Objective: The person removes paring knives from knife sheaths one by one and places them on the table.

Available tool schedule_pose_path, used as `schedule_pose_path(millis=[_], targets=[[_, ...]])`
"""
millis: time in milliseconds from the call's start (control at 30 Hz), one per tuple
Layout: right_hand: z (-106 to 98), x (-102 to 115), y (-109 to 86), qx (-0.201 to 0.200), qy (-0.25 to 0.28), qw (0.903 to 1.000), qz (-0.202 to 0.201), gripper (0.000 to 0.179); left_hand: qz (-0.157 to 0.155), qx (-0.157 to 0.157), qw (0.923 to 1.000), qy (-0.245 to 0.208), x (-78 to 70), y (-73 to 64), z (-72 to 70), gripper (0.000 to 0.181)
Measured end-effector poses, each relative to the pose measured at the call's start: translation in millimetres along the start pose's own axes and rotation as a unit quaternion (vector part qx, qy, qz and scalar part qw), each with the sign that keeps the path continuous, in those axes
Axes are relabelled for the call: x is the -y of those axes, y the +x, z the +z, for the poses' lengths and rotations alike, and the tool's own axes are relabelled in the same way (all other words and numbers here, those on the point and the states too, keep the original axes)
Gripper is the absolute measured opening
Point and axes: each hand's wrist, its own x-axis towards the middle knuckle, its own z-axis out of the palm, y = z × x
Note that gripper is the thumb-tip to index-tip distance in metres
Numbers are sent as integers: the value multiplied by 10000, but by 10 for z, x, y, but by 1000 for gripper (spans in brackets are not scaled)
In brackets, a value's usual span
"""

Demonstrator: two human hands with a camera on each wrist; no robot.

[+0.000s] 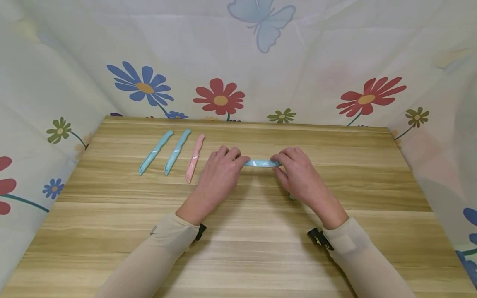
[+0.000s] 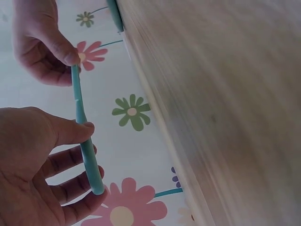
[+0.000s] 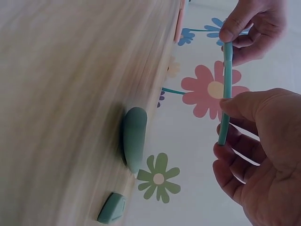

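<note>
My left hand pinches the handle end of a light blue knife between thumb and fingers. At the opposite end, my right hand grips the sheathed blade with its thumb and fingertips. The knife is held level above the table, crosswise in front of me, and both wrist views show it raised off the wood. Beneath the right hand, a rounded green object and a smaller green piece lie on the table; in the head view the hand hides most of them.
Left of the hands, two light blue knives and a pink knife lie side by side at a slant on the wooden table. A flower-printed cloth stands behind the table and along its sides.
</note>
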Motion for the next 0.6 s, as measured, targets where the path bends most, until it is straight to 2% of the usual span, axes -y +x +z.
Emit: schedule_pose_path(millis=[267, 600], targets=[[-29, 24, -9, 54, -116, 9999, 39, 44, -19, 34, 10000, 69, -6, 2, -1, 27], [-29, 95, -15, 172, -393, 9990, -147, 52, 46, 139, 9999, 74, -54, -12, -34, 27]])
